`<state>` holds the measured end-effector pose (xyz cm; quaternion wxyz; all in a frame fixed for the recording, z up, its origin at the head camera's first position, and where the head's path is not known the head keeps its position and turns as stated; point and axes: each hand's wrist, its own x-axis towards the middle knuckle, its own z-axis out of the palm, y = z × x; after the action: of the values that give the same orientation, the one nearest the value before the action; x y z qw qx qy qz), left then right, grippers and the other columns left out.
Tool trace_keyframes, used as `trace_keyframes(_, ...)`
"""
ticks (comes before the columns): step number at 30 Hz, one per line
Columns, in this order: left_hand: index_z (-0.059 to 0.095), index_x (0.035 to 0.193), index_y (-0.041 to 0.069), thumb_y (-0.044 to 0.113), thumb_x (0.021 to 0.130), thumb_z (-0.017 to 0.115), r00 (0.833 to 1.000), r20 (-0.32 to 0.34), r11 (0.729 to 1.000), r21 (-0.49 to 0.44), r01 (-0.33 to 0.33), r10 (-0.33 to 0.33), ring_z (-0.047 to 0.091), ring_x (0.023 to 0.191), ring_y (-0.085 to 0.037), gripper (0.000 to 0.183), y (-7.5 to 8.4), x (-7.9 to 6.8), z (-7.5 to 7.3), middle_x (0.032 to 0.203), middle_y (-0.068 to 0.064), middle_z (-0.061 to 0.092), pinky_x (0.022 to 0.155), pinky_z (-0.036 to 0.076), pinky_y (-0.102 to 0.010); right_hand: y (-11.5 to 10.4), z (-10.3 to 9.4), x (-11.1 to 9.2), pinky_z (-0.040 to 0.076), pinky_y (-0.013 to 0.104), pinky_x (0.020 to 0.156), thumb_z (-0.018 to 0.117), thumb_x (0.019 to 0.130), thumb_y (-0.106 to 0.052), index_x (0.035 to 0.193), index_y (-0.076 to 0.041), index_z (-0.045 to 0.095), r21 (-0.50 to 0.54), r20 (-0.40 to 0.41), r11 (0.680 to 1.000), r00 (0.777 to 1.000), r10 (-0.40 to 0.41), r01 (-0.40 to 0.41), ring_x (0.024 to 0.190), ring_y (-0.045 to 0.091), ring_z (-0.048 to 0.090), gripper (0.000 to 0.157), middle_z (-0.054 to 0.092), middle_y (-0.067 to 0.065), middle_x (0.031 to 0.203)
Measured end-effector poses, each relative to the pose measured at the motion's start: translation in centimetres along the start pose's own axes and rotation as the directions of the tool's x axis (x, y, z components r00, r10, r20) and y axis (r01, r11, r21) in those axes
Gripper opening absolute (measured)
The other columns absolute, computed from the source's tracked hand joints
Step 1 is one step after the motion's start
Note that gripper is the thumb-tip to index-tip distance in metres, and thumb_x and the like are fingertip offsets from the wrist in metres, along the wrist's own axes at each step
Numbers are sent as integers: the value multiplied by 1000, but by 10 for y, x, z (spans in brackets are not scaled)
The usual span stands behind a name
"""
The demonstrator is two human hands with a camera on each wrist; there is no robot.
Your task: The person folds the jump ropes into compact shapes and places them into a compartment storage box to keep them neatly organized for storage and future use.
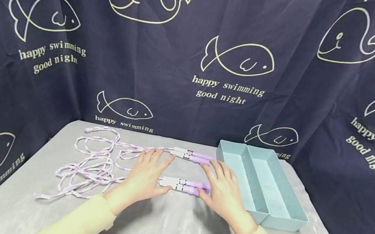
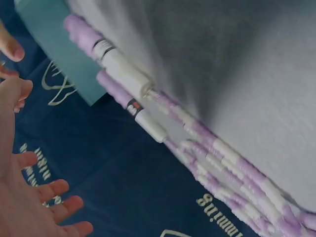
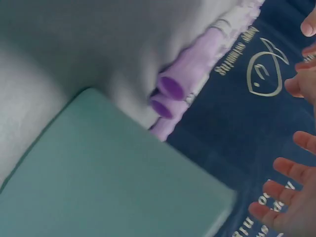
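1. The left hand (image 1: 145, 173) and right hand (image 1: 225, 186) are hovering, fingers spread, gripping nothing.
2. Purple-and-white plastic handles (image 1: 184, 185) are lying between them.
3. Beaded purple-and-white cords (image 1: 83, 170) are lying tangled leftward, probably risking snags if handles are being lifted quickly.

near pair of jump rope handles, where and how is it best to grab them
Probably by the purple grips, from above with the right hand, fingers across both. The two handles lie flat, side by side, so one grasp could likely span them; the cords trail left, and a blue box to the right may crowd an end-on approach.
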<state>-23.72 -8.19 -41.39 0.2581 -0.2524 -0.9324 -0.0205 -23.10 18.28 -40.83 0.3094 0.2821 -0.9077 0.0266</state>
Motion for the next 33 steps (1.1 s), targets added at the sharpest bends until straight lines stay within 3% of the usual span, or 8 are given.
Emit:
trace_keyframes(5, 39, 141, 20, 56, 74, 64, 992, 49, 993, 10, -121, 120, 42, 124, -39, 81, 7, 15, 26, 137, -17, 43, 100, 33, -58, 5, 17, 3, 39, 52, 92, 70, 72, -39, 129, -12, 51, -1, 46, 999, 998, -40, 40, 119, 38, 45, 66, 50, 16, 129)
trace_keyframes(11, 42, 139, 21, 54, 78, 61, 958, 141, 964, 52, -259, 250, 42, 124, -33, 72, 13, 26, 51, 135, -12, 45, 101, 34, -54, 4, 35, 2, 39, 48, 87, 70, 70, -37, 126, -9, 48, 18, 106, 996, 991, -86, 85, 116, 34, 45, 66, 49, 14, 126)
trace_keyframes(19, 51, 125, 23, 52, 78, 59, 897, 203, 887, 173, -428, 393, 48, 107, -25, 56, 10, 33, 71, 113, -4, 54, 96, 37, -45, 3, 51, -3, 41, 46, 83, 71, 67, -35, 123, -3, 48, 4, 135, 989, 980, -144, 145, 112, 34, 46, 69, 50, 18, 125)
trace_keyframes(25, 55, 109, 17, 47, 80, 54, 856, 271, 833, 233, -502, 440, 48, 100, -19, 42, 14, 38, 77, 100, 1, 59, 92, 37, -35, 5, 60, -5, 43, 44, 79, 72, 65, -35, 123, -2, 48, -3, 146, 983, 973, -181, 183, 111, 33, 46, 71, 50, 17, 123)
trace_keyframes(29, 55, 108, 15, 48, 82, 54, 853, 310, 828, 254, -500, 420, 48, 99, -17, 42, 19, 40, 77, 98, 2, 59, 92, 36, -32, 5, 61, -2, 43, 42, 79, 72, 65, -34, 123, -3, 50, -17, 164, 978, 965, -204, 210, 110, 31, 46, 70, 50, 15, 121)
trace_keyframes(33, 57, 105, 15, 43, 83, 57, 871, 305, 855, 240, -461, 384, 50, 97, -16, 36, 22, 39, 78, 97, 2, 62, 90, 37, -30, 3, 61, -1, 42, 41, 78, 72, 66, -34, 123, -4, 50, -24, 193, 971, 954, -229, 238, 109, 30, 47, 68, 51, 14, 120)
